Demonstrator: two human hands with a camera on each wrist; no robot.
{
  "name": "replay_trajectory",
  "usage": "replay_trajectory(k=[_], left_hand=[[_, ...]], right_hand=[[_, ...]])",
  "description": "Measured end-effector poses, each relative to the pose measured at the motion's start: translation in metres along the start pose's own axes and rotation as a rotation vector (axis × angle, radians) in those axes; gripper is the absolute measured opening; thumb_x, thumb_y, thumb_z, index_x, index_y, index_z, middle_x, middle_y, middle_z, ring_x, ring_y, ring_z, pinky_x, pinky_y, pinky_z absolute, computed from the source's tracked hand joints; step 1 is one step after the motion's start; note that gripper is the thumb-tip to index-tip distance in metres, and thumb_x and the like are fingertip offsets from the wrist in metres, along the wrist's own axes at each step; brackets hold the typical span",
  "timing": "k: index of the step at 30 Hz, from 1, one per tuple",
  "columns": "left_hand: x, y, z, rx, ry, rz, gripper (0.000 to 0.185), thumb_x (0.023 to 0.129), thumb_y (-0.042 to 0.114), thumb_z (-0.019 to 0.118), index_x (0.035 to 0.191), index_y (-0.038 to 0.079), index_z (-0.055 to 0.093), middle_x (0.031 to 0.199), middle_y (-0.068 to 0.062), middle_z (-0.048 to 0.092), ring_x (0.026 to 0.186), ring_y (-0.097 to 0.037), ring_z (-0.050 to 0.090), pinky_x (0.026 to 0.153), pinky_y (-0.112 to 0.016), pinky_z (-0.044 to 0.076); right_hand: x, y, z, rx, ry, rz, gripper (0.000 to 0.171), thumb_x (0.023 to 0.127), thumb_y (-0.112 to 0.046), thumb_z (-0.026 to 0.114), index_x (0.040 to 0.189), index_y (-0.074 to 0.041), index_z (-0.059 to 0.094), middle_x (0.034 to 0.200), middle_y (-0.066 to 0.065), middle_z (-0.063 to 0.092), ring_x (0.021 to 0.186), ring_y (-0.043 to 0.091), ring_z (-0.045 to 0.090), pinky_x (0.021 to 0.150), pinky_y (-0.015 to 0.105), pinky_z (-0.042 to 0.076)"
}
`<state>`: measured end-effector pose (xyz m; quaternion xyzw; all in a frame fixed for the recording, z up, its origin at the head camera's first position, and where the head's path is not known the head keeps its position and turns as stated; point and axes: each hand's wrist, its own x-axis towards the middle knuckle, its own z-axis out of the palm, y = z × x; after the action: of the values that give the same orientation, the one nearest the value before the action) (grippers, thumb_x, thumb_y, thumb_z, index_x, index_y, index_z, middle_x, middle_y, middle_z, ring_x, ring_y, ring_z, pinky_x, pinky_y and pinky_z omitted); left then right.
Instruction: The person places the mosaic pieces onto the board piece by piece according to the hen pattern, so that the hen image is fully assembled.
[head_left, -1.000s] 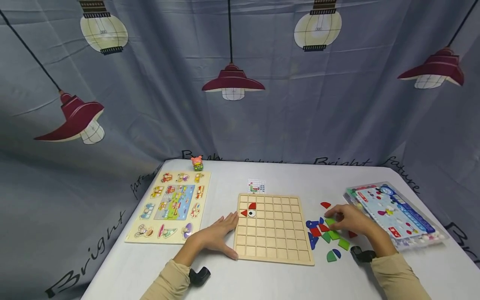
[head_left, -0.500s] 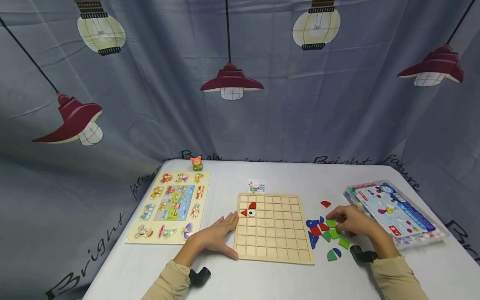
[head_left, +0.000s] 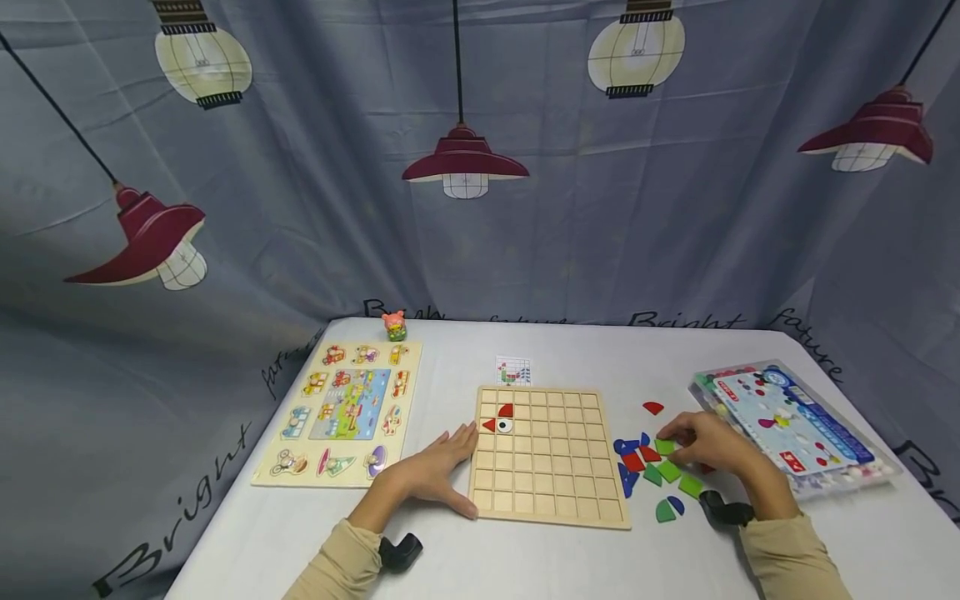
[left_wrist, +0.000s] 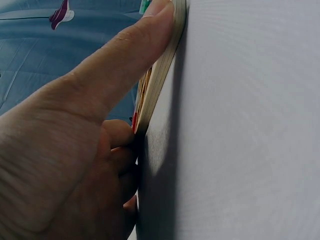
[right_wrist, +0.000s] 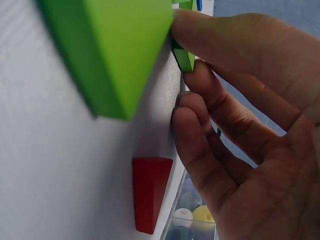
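The green tile (head_left: 665, 447) was located to the right of the grid board (head_left: 566, 483), at the far side of the green pieces. The right hand (head_left: 707, 442) grasped it between thumb and forefinger; whether it had left the table (head_left: 570, 567) could not be determined. The step appeared to be a pick-up. For a clean lift, a pinch on opposite edges was advisable, with the remaining fingers held clear of the neighbouring green tile (head_left: 669, 470) and the red piece (right_wrist: 151, 195). A tilted lift risked dragging adjacent pieces.

The left hand (head_left: 435, 469) held nothing: its fingers were extended, with fingertips and thumb against the board's left edge. Light, steady pressure there would have kept the board from shifting.

On the board lay a red quarter-round (head_left: 506, 411), a red triangle (head_left: 489, 425) and an eye tile (head_left: 505, 426). The pattern card (head_left: 513, 370) lay just behind the board.
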<state>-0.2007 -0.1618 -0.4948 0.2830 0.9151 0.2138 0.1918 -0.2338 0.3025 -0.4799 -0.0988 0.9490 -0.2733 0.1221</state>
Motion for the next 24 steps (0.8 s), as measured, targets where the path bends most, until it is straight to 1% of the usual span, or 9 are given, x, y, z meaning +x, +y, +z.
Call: replay_trajectory(k=[3,7,11,17,20,24], left_hand=[[0.000,0.000,0.000,0.006,0.001,0.003,0.124,0.066,0.061,0.080,0.155,0.003,0.016,0.165,-0.009,0.005,0.154,-0.021,0.004,0.126,-0.043,0.005],[-0.001,0.001,-0.001,0.004,0.002,0.008,0.124,0.066,0.061,0.080,0.155,0.003,0.016,0.165,-0.009,0.005,0.154,-0.022,0.004,0.126,-0.043,0.005],[-0.001,0.001,0.000,0.000,-0.002,0.006,0.124,0.066,0.060,0.080,0.155,0.002,0.016,0.165,-0.009,0.005,0.154,-0.022,0.004,0.126,-0.044,0.005],[0.001,0.000,0.001,0.011,0.006,0.010,0.124,0.066,0.060,0.080,0.155,0.002,0.016,0.165,-0.010,0.005,0.154,-0.022,0.003,0.127,-0.043,0.005],[0.001,0.001,0.000,0.008,0.003,0.015,0.124,0.066,0.060,0.080,0.155,0.002,0.016,0.165,-0.010,0.005,0.154,-0.022,0.003,0.126,-0.044,0.006],[-0.001,0.002,-0.001,-0.008,0.000,0.015,0.123,0.066,0.059,0.081,0.155,0.002,0.017,0.165,-0.010,0.005,0.154,-0.022,0.003,0.126,-0.044,0.005]], right_hand=[[0.000,0.001,0.000,0.004,0.008,-0.005,0.033,0.074,-0.011,0.081,0.105,-0.004,0.073,0.097,0.006,0.068,0.082,0.018,0.053,0.065,0.021,0.048],[0.000,0.001,0.000,0.006,0.018,-0.002,0.033,0.075,-0.015,0.080,0.106,-0.005,0.073,0.090,0.003,0.065,0.078,0.017,0.051,0.060,0.020,0.047],[-0.001,-0.003,-0.001,0.008,0.034,-0.020,0.034,0.076,-0.018,0.080,0.106,-0.004,0.073,0.090,0.003,0.065,0.079,0.017,0.051,0.060,0.020,0.046],[0.000,-0.020,0.000,-0.022,0.100,-0.053,0.033,0.075,-0.020,0.081,0.103,-0.006,0.073,0.091,0.003,0.066,0.079,0.017,0.050,0.060,0.021,0.043],[0.001,-0.031,0.001,-0.019,0.116,-0.067,0.031,0.075,-0.019,0.081,0.102,-0.007,0.074,0.091,0.003,0.067,0.078,0.016,0.049,0.060,0.020,0.042],[0.005,-0.045,0.005,-0.001,0.124,-0.134,0.029,0.075,-0.015,0.080,0.101,-0.005,0.074,0.090,0.005,0.067,0.076,0.015,0.049,0.060,0.020,0.043]])
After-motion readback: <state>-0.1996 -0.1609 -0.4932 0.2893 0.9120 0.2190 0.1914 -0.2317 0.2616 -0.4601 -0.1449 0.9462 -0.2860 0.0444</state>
